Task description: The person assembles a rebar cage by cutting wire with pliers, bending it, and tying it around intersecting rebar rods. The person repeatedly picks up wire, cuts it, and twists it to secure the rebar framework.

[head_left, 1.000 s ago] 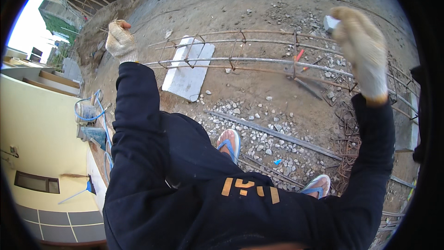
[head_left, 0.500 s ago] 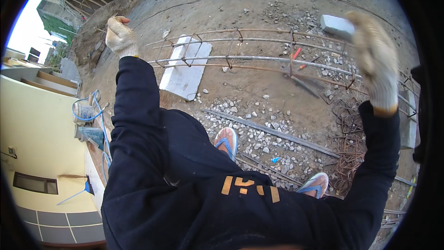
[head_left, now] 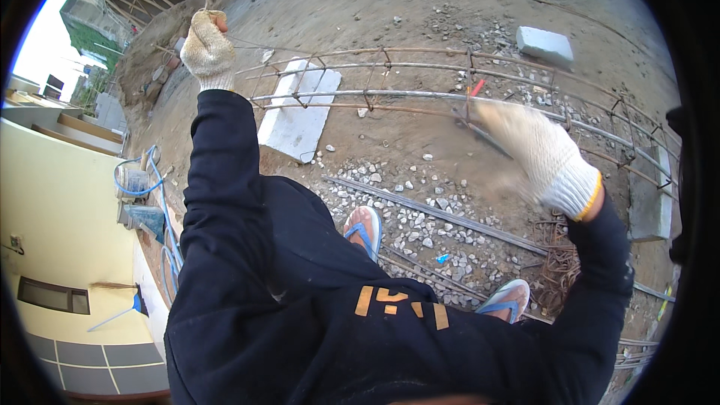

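On the left, over the far ground [head_left: 345,22], the left hand [head_left: 208,49] in its pale glove is clenched; whether it grasps something thin, I cannot tell; on the right, the right hand [head_left: 525,142] is blurred in front of the steel cage [head_left: 412,94], and I cannot tell if it is grasping or released. The cage lies across the scene, from the white block [head_left: 300,124] at left to the grey block [head_left: 651,206] at right; if the right hand swings too fast, its glove could catch on a rod, and the cage could be pulled askew; the red handle [head_left: 477,88] could be knocked away; nearer, the sandals [head_left: 363,232] are among loose stones [head_left: 427,242] and long bars [head_left: 450,217], so a careless step could roll the foot; the bent wires [head_left: 562,262] at near right could scratch the bare toes.
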A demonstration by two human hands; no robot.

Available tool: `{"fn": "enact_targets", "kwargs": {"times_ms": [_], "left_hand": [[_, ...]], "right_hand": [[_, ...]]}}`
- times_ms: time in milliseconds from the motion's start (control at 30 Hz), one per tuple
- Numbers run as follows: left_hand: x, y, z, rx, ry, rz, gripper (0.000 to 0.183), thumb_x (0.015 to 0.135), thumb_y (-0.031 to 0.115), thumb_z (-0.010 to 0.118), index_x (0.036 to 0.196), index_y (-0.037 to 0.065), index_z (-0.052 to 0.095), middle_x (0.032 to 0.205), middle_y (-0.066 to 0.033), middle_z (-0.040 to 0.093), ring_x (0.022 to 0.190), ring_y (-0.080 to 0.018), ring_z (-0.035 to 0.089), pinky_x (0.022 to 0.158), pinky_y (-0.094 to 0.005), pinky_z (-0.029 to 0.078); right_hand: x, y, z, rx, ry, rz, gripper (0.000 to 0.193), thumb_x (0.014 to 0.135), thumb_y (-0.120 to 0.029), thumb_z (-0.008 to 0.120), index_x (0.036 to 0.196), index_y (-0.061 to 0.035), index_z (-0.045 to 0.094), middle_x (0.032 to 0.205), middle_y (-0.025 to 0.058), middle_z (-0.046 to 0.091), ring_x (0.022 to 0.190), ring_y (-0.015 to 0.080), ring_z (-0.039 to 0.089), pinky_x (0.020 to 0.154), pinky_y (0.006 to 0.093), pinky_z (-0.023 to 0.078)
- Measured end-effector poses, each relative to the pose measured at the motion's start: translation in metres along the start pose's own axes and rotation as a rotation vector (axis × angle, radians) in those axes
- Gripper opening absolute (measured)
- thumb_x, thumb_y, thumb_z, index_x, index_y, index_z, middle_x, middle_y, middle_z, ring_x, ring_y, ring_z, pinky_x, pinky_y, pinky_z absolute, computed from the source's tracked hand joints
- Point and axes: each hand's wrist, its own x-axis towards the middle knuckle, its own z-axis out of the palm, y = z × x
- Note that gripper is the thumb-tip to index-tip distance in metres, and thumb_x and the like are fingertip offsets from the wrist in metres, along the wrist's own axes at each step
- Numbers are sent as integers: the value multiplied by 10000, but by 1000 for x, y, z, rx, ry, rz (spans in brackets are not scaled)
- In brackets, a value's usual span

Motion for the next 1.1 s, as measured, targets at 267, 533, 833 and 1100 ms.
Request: {"fn": "enact_targets", "kwargs": {"times_ms": [267, 533, 833, 1100], "left_hand": [[4, 14, -1, -141, 133, -61, 522, 1067, 367, 389, 760, 39, 656, 649, -27, 626, 592, -137, 572, 595, -295, 460], [-4, -2, -14, 107, 93, -239, 529, 1051, 393, 402, 719, 64, 649, 614, -44, 603, 586, -174, 584, 608, -333, 457], [-3, -16, -20, 155, 37, -155, 470, 1028, 370, 447, 705, 107, 664, 603, -95, 630, 604, -290, 657, 608, -387, 495], [-2, -4, -20, -47, 69, -2, 302, 1004, 213, 441, 803, 80, 623, 649, -56, 612, 577, -207, 609, 590, -320, 480]], "right_hand": [[66, -14, 47, 273, 554, -83, 563, 825, -199, 772, 1334, -41, 592, 1183, 177, 676, 1047, 286, 675, 901, 374, 533], [29, 10, -30, 542, 642, 89, 302, 835, -4, 724, 1134, -42, 729, 918, 92, 736, 798, 166, 696, 721, 289, 564], [12, -18, -30, 430, -324, -336, 336, 794, -197, 673, 1120, -150, 735, 971, 137, 730, 854, 325, 705, 760, 388, 570], [21, 47, -50, 786, 575, 641, 154, 987, -102, 554, 1038, -40, 685, 793, 42, 677, 535, 78, 525, 491, 235, 416]]}}
